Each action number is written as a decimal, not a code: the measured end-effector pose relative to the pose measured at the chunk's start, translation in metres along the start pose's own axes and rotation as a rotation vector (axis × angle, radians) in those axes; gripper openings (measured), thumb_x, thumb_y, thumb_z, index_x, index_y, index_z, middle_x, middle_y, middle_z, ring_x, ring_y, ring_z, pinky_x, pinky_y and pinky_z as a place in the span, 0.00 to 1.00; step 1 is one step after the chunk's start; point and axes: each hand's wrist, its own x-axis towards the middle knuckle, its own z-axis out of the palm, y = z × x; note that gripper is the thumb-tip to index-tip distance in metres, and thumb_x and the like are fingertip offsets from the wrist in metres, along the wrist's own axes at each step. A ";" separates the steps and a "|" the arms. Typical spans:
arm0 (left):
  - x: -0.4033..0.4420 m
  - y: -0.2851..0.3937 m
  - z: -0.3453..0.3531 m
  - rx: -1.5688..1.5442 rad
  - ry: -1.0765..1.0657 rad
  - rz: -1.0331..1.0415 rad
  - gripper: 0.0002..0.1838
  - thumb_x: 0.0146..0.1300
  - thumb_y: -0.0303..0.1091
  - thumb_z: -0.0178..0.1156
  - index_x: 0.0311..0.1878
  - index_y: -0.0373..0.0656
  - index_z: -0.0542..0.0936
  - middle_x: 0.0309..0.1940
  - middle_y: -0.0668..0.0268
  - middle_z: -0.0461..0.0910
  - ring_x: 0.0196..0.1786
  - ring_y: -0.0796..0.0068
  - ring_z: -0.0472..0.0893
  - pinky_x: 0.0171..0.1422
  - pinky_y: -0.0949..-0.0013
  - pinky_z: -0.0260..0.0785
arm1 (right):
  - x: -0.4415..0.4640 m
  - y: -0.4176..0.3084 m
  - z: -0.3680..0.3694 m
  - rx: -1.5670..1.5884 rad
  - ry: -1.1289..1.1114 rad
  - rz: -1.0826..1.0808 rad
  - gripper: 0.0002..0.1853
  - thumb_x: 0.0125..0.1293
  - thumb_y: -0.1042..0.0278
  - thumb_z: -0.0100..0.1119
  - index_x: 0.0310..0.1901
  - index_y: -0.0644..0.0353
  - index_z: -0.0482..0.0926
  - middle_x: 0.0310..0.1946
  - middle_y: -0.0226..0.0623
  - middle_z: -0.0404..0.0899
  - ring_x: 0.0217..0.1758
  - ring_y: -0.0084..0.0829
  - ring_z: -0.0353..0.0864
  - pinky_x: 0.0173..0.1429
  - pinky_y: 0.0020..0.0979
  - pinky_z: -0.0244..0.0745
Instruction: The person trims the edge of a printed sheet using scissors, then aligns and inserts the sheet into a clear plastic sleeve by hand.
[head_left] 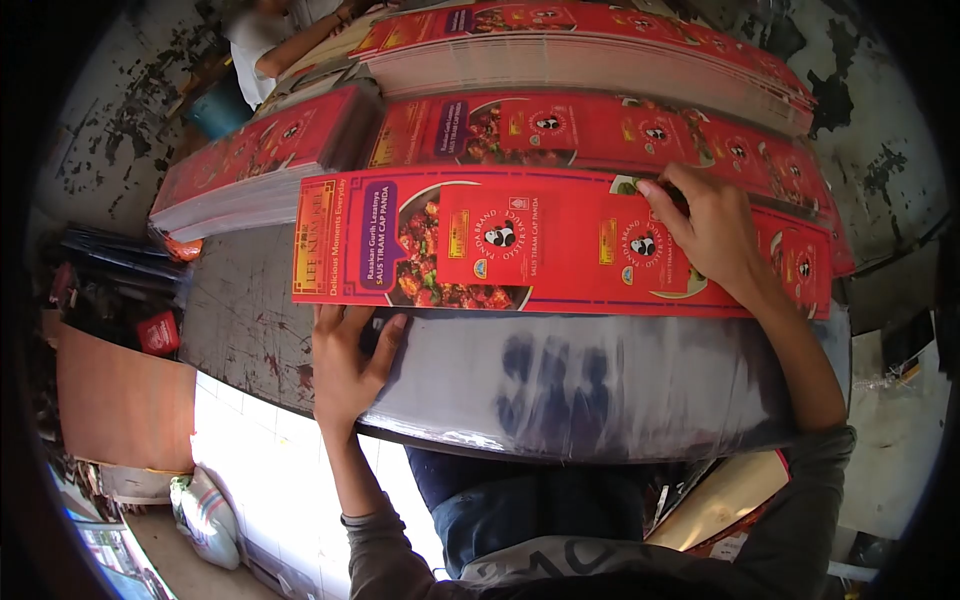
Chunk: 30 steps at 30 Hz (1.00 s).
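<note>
A long red printed sheet (575,235) with panda logos and food pictures lies across the front of the table. At its upper edge, right of the middle, my right hand (708,220) is closed on it, thumb on the printed face and fingers curled over the edge. My left hand (348,362) is under the sheet's lower left corner, thumb spread away from the fingers; its fingertips are hidden beneath the sheet. Below the sheet, a stack of clear plastic film (590,385) covers the table's near edge.
Behind the sheet lie more red printed sheets (420,130), a tall stack (590,70) and a left stack (260,165). The scratched table (245,320) shows at left. Another person's arm (300,45) reaches in at the top left. A white sack (208,520) sits on the floor.
</note>
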 end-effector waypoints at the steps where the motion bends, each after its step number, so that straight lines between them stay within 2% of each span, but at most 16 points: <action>1: 0.000 -0.001 -0.001 0.010 0.000 0.003 0.14 0.49 0.29 0.61 0.41 0.36 0.77 0.40 0.51 0.73 0.46 0.50 0.70 0.49 0.56 0.62 | 0.000 0.001 0.001 -0.025 0.011 0.004 0.14 0.58 0.62 0.58 0.24 0.64 0.73 0.16 0.39 0.73 0.16 0.33 0.73 0.20 0.31 0.65; 3: 0.002 0.002 -0.001 -0.002 -0.007 -0.028 0.14 0.49 0.28 0.61 0.40 0.36 0.77 0.40 0.51 0.73 0.46 0.50 0.70 0.49 0.56 0.62 | 0.001 0.002 0.002 -0.046 0.023 0.007 0.14 0.57 0.59 0.58 0.24 0.62 0.74 0.14 0.36 0.75 0.15 0.32 0.73 0.19 0.30 0.66; 5: 0.002 0.003 -0.002 -0.008 -0.015 -0.062 0.14 0.49 0.28 0.61 0.40 0.36 0.77 0.41 0.51 0.73 0.45 0.50 0.71 0.49 0.57 0.62 | 0.001 0.000 0.001 -0.058 0.017 0.078 0.15 0.57 0.58 0.58 0.24 0.63 0.75 0.14 0.37 0.74 0.15 0.31 0.74 0.19 0.30 0.66; 8: 0.002 0.002 -0.002 0.007 0.002 -0.025 0.12 0.49 0.28 0.61 0.38 0.36 0.77 0.41 0.51 0.72 0.44 0.51 0.71 0.48 0.57 0.62 | 0.001 -0.001 -0.002 -0.048 0.042 0.054 0.16 0.58 0.57 0.58 0.24 0.63 0.75 0.14 0.39 0.74 0.16 0.32 0.74 0.20 0.31 0.66; 14: -0.006 0.001 -0.002 -0.084 0.094 -0.007 0.10 0.45 0.22 0.62 0.34 0.39 0.78 0.40 0.56 0.73 0.44 0.54 0.71 0.48 0.58 0.62 | 0.001 0.002 0.002 -0.008 -0.047 0.099 0.18 0.59 0.56 0.56 0.24 0.65 0.75 0.14 0.40 0.74 0.17 0.34 0.74 0.22 0.33 0.67; 18: -0.006 0.002 -0.002 -0.047 0.139 0.012 0.09 0.42 0.21 0.62 0.29 0.41 0.76 0.35 0.61 0.74 0.40 0.60 0.72 0.47 0.63 0.61 | 0.001 0.002 0.002 -0.007 -0.045 0.078 0.18 0.59 0.55 0.55 0.23 0.64 0.75 0.14 0.40 0.74 0.16 0.34 0.74 0.22 0.32 0.66; 20: -0.006 0.000 -0.003 0.023 0.153 0.084 0.07 0.44 0.19 0.61 0.27 0.38 0.74 0.29 0.64 0.75 0.37 0.68 0.74 0.45 0.69 0.64 | 0.002 0.002 0.002 0.017 -0.030 0.055 0.19 0.58 0.53 0.56 0.23 0.65 0.75 0.14 0.40 0.74 0.16 0.33 0.73 0.22 0.32 0.66; 23: -0.007 0.002 -0.003 0.050 0.187 0.084 0.07 0.43 0.19 0.61 0.26 0.38 0.73 0.26 0.64 0.76 0.36 0.67 0.74 0.48 0.67 0.61 | 0.000 0.002 0.002 0.077 -0.019 0.047 0.16 0.57 0.59 0.60 0.25 0.66 0.74 0.15 0.40 0.73 0.15 0.28 0.72 0.21 0.30 0.64; 24: -0.007 0.001 -0.004 0.066 0.189 0.086 0.07 0.43 0.20 0.61 0.26 0.38 0.73 0.26 0.63 0.76 0.36 0.66 0.74 0.49 0.66 0.61 | 0.000 0.003 0.001 0.070 -0.009 0.056 0.16 0.57 0.59 0.60 0.25 0.66 0.74 0.15 0.40 0.73 0.15 0.28 0.72 0.21 0.30 0.64; 26: -0.006 0.004 -0.004 0.037 0.179 0.095 0.07 0.43 0.20 0.60 0.27 0.39 0.74 0.26 0.63 0.76 0.37 0.65 0.74 0.52 0.65 0.60 | 0.001 0.003 -0.001 0.060 0.019 0.072 0.22 0.55 0.49 0.59 0.23 0.65 0.76 0.12 0.37 0.73 0.14 0.31 0.72 0.21 0.31 0.67; 30: -0.001 0.005 -0.004 0.020 0.167 0.173 0.07 0.47 0.18 0.56 0.30 0.40 0.75 0.27 0.64 0.77 0.36 0.65 0.76 0.57 0.63 0.58 | 0.013 -0.011 -0.018 0.048 0.054 0.122 0.19 0.55 0.55 0.62 0.22 0.65 0.74 0.11 0.37 0.69 0.13 0.25 0.67 0.19 0.29 0.60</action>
